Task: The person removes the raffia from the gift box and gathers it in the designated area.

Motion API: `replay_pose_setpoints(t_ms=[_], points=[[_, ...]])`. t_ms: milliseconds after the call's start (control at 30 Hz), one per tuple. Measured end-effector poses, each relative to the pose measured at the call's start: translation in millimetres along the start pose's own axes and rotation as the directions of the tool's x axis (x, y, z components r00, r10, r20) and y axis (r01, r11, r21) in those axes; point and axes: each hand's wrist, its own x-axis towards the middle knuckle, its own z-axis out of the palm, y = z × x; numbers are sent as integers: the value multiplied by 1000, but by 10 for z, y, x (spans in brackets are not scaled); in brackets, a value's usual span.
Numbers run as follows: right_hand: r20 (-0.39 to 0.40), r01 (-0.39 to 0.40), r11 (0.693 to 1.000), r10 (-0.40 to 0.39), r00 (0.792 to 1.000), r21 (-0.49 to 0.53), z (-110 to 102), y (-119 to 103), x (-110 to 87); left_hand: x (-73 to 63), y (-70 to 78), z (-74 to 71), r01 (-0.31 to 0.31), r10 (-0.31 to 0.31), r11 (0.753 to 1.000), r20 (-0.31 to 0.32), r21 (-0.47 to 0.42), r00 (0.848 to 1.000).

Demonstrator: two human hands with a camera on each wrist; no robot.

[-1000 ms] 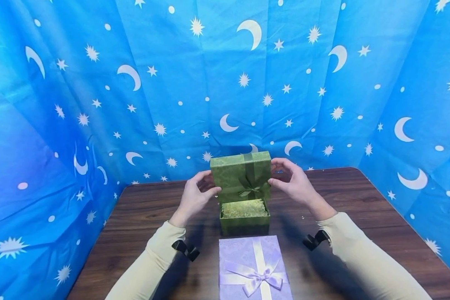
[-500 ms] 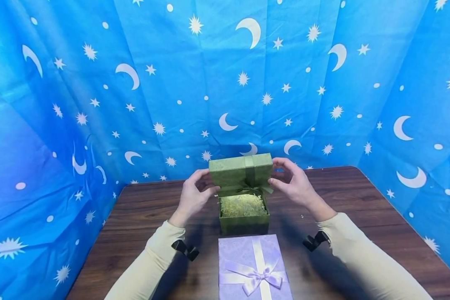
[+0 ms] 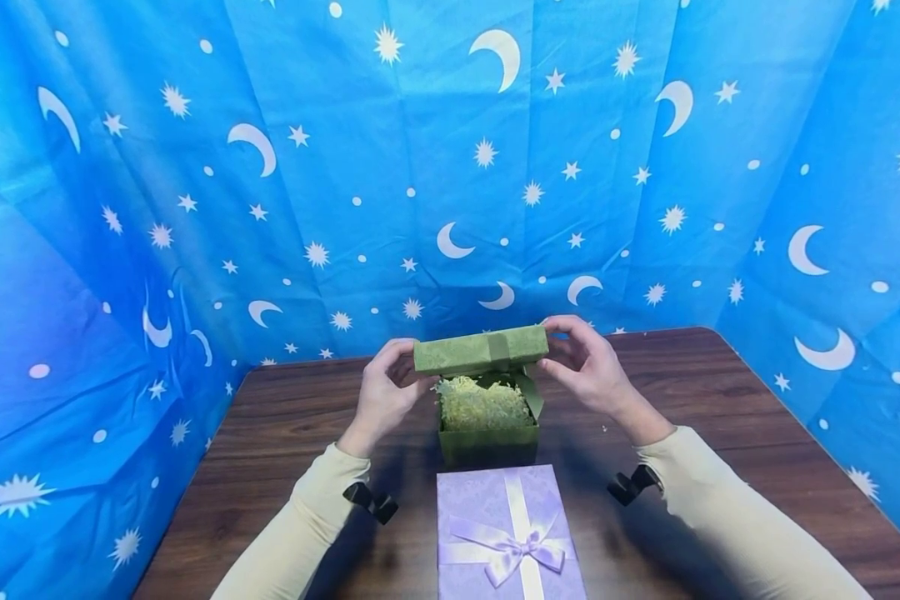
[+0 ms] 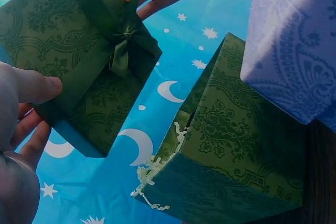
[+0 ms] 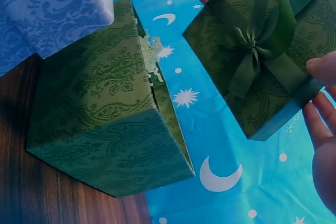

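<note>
Both hands hold a green box lid (image 3: 480, 350) by its short ends, tilted above and behind the green gift box (image 3: 489, 447). My left hand (image 3: 387, 390) grips the left end, its thumb on the lid's patterned top in the left wrist view. At the opposite end, my right hand (image 3: 585, 367) pinches the lid between thumb and fingers. A dark green ribbon bow (image 5: 253, 46) is tied across the lid's face. Pale yellow-green shredded paper (image 3: 486, 404) fills the box to its rim, with some strands poking over the edge.
In front of the green box lies a lilac gift box (image 3: 495, 508) with a satin ribbon bow. Both stand on a dark wooden table (image 3: 292, 433). A blue cloth (image 3: 450, 167) with moons and stars hangs behind and at both sides.
The lid has tipped from nearly upright toward flat, its bow side turning down out of the head view. More of the shredded paper shows. Both hands keep their hold.
</note>
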Motion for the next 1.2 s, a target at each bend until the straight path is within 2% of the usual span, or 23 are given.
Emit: replay_pose_setpoints(t_ms=[267, 400, 633, 733, 933, 1200], points=[[-2, 66, 997, -65, 998, 32, 13, -5, -27, -7, 11, 3, -84, 84, 996, -4, 0, 996], [-6, 130, 990, -130, 991, 62, 25, 7, -31, -5, -6, -2, -135, 135, 990, 1, -27, 991], [-10, 249, 965, -249, 968, 86, 43, 51, -23, 0, -239, -39, -214, 215, 976, 8, -46, 977], [-12, 287, 954, -287, 958, 81, 50, 65, -33, -9, -281, -42, -240, 241, 969, 10, -53, 970], [-8, 326, 942, -326, 945, 75, 56, 81, -58, -11, -305, -23, -327, 328, 944, 20, -51, 945], [2, 364, 930, -365, 931, 59, 63, 92, -45, 11, -339, -19, -414, 414, 910, 42, -5, 909]])
